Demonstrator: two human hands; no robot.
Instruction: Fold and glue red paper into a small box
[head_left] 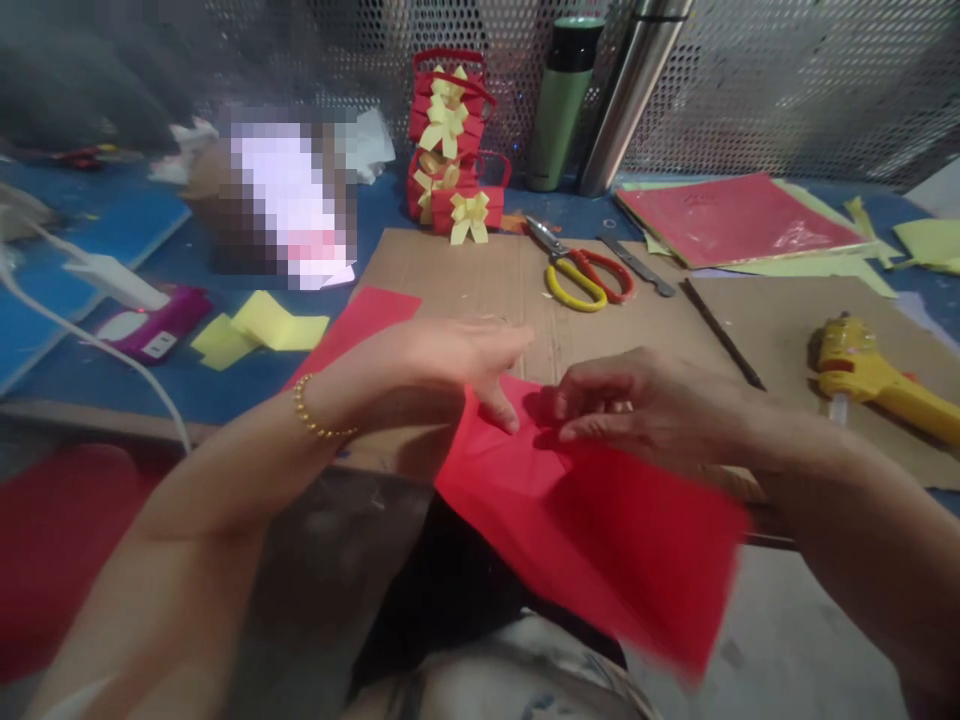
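A large sheet of red paper (525, 470) hangs over the table's front edge, its lower right corner blurred by motion. My left hand (480, 360) grips its upper left part, thumb on top and fingers stretched over the far edge. To the right, my right hand (637, 405) has its fingers curled and its thumb drawn close to them, pinching at the paper's upper part. Its exact hold there is partly in shadow. Another piece of red paper (375, 315) lies under my left forearm.
Brown cardboard (465, 280) covers the table's middle, bearing scissors (581, 275), a craft knife (637, 265) and a dark stick (724, 335). A yellow glue gun (862, 365) lies right. Behind stand red paper baskets (450, 150) with yellow bows and a green flask (564, 110). Yellow paper (281, 325) lies left.
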